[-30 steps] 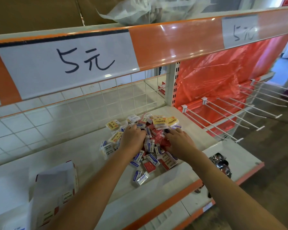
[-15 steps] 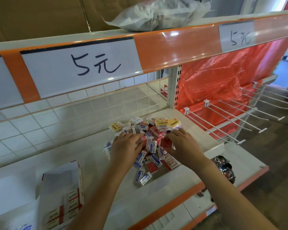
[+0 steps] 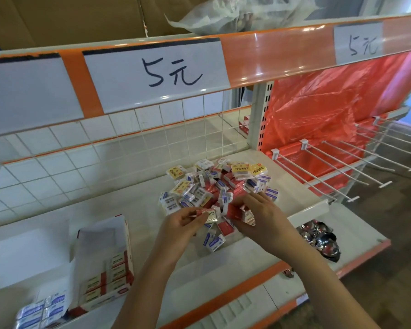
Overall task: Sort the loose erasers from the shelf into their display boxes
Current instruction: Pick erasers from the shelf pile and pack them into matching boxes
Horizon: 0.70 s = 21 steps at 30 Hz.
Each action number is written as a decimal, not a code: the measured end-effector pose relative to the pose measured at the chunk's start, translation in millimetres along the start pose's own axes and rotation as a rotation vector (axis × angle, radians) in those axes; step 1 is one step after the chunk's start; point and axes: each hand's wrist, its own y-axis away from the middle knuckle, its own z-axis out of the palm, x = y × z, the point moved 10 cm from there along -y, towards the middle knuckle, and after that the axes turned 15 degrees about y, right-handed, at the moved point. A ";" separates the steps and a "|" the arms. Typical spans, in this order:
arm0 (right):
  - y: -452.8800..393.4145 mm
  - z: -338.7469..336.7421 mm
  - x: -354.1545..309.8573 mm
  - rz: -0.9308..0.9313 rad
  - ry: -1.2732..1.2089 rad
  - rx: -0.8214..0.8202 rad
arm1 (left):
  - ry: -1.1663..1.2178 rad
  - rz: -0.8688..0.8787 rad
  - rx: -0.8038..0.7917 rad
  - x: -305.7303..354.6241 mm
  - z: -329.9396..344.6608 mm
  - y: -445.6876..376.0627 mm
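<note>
While sorting proceeds:
Change: left hand point(image 3: 184, 225) has lifted off the pile point(image 3: 214, 188), pinching a red eraser point(image 3: 209, 214).
Right hand point(image 3: 259, 214): grips red erasers at pile's 5 o'clock edge.
Meaning: transfer to red display box point(image 3: 105, 274), 8 o'clock, likely follows.

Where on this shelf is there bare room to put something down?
Bare shelf lies between the eraser pile and the red display box, plus a strip near the front lip. It is crowded at the pile, where both hands work.

Bright, even light; glare on price strip point(image 3: 266, 58); wide-angle edge warp.
</note>
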 end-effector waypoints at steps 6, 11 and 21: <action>9.7 -8.5 -16.5 0.023 -0.112 -0.034 | -0.035 0.009 -0.018 8.5 -2.5 15.7; 17.6 -18.1 -24.4 0.118 -0.330 -0.075 | 0.005 -0.043 -0.065 -0.4 6.4 26.7; 30.5 -13.7 -19.8 0.207 -0.771 -0.051 | 0.096 -0.066 -0.124 1.0 11.4 38.9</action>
